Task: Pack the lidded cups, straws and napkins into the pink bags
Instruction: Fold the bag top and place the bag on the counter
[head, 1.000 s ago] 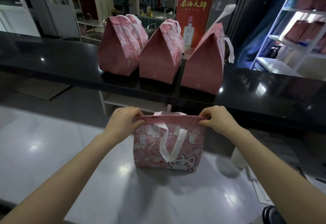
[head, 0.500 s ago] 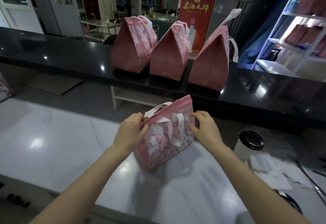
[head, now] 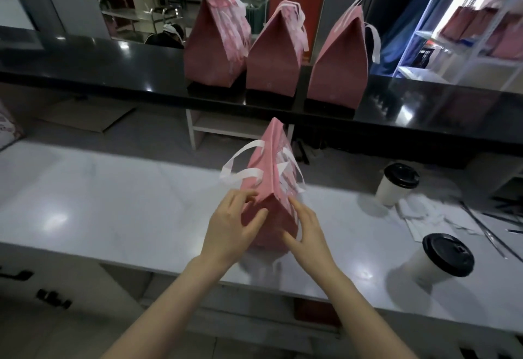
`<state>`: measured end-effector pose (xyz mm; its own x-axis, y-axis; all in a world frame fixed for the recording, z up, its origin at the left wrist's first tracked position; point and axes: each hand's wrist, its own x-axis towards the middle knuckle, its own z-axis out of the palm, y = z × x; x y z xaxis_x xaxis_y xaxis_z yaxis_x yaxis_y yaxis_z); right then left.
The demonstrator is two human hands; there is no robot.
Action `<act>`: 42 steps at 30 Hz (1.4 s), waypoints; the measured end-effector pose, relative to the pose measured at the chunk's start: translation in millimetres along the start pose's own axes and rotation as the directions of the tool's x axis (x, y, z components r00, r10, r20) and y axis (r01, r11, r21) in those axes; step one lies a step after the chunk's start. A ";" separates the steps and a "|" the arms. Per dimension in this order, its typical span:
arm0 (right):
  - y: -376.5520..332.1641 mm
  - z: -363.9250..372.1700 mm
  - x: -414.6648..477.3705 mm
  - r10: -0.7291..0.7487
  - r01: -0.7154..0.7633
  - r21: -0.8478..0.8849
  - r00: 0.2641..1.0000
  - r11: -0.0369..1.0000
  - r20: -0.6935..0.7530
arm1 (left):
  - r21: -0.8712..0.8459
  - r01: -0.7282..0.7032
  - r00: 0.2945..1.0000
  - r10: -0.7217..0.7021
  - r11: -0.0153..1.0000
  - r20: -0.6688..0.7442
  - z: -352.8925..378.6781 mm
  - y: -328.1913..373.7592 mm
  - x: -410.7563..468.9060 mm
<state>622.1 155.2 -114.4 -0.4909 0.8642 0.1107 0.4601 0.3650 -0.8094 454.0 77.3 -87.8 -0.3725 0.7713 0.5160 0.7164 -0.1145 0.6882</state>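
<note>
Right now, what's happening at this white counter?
A person is handling a pink bag on the white worktop: the left hand pinches its near end, the right hand lies against its side. Three more bags stand closed on the black counter behind. Two lidded cups, napkins and straws sit unpacked at the right.

Left half of glossy white table (head: 99, 194): open run. Centre: upright pink fabric bag (head: 268, 189) blocks. Right: two black-lidded white paper cups (head: 392, 191) (head: 424, 268), white napkins (head: 424, 217), thin black straws (head: 492, 234). Top: three more pink bags (head: 212, 53) (head: 274, 59) (head: 339, 59) line raised black counter (head: 85, 67).
</note>
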 end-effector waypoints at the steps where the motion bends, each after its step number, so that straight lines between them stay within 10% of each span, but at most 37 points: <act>1: 0.7 2.2 -1.6 0.004 -0.004 -0.007 1.000 1.000 -0.013 | 0.016 0.003 1.000 -0.003 1.000 0.026 -2.0 -8.6 -6.9; 8: 5.6 13.5 6.1 0.092 -0.088 0.057 0.993 0.995 -0.073 | 0.040 0.245 0.916 -0.244 0.969 0.320 5.4 -48.1 -12.8; 21: -54.1 78.8 64.0 -0.148 0.133 0.177 0.986 0.975 0.076 | 0.079 0.455 0.890 -0.451 0.887 -0.065 -70.4 -80.3 -4.7; 29: -159.2 152.4 102.4 -0.360 0.326 0.221 0.923 0.919 0.136 | 0.105 0.414 0.888 -0.375 0.904 -0.267 -193.6 -108.2 17.0; 42: -306.6 226.6 153.7 -0.355 0.388 0.248 0.920 0.888 -0.168 | 0.038 0.150 0.961 -0.137 0.988 -0.241 -333.9 -179.9 121.0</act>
<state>238.0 97.7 20.1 -0.4904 0.7236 0.4857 0.0344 0.5730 -0.8189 83.0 -17.8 21.0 -0.5981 0.6055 0.5249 0.6743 0.0263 0.7380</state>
